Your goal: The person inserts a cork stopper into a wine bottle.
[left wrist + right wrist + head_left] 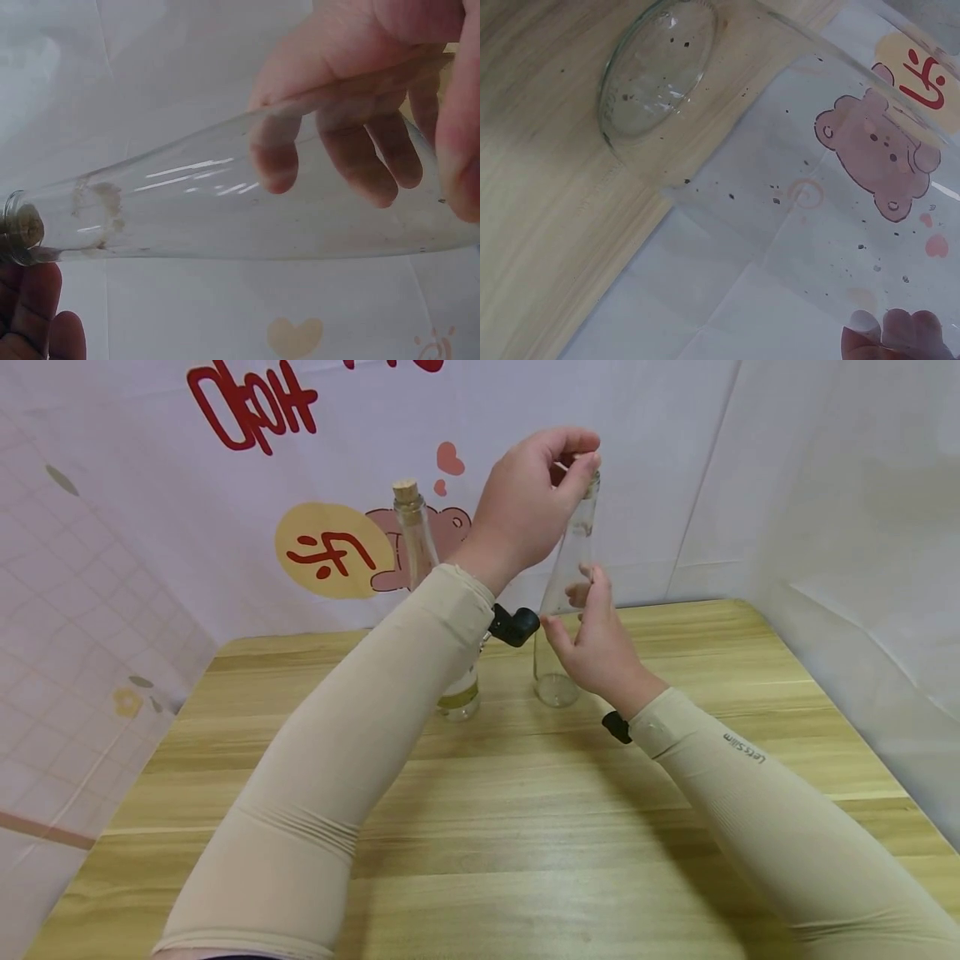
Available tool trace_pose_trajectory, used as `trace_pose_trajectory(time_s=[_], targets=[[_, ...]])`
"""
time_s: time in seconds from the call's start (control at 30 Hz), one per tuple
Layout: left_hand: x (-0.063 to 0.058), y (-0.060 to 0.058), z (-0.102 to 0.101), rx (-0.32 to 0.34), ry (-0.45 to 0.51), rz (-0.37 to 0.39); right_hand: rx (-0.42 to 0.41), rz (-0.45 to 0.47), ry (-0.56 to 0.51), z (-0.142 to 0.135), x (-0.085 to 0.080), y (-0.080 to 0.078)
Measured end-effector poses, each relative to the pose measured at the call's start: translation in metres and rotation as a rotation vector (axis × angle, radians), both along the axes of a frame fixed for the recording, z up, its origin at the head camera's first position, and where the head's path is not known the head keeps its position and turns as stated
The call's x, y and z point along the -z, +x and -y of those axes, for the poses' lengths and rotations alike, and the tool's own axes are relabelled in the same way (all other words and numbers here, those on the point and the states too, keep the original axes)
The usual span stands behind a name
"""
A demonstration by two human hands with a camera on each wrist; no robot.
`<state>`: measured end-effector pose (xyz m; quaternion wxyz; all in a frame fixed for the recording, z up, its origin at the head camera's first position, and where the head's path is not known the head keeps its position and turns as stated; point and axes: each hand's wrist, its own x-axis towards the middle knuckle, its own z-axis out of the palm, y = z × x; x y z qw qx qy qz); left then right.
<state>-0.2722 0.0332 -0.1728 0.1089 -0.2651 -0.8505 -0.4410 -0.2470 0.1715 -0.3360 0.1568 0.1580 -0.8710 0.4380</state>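
Note:
A clear, tapering glass bottle (558, 585) stands upright on the table, its cork (28, 225) seated in the narrow mouth. At the top of it, my left hand (528, 497) pinches the cork between thumb and fingers, mostly covering it in the head view. Lower down, my right hand (600, 652) is around the bottle's body; the left wrist view shows its fingers (360, 161) through the glass and its thumb on the other side. A second corked bottle (420, 539) stands to the left, partly hidden behind my left forearm.
The wood-grain table (495, 860) ends at a white printed cloth backdrop (637, 443) behind the bottles. Cloth also hangs along both sides. The second bottle has a gold band (459, 696) near its base. Dark specks show on the first bottle's glass.

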Motion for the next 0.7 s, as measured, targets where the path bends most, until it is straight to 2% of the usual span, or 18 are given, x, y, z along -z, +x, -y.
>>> trace_pose_trajectory(time_s=[0.3, 0.7], targets=[[-0.0037, -0.0007, 0.0020, 0.033, 0.004, 0.050, -0.002, -0.035, -0.003, 0.0009, 0.0006, -0.0005], [-0.0031, -0.0018, 0.0005, 0.038, 0.018, 0.068, -0.004, -0.017, 0.001, -0.0009, 0.0008, -0.0007]])
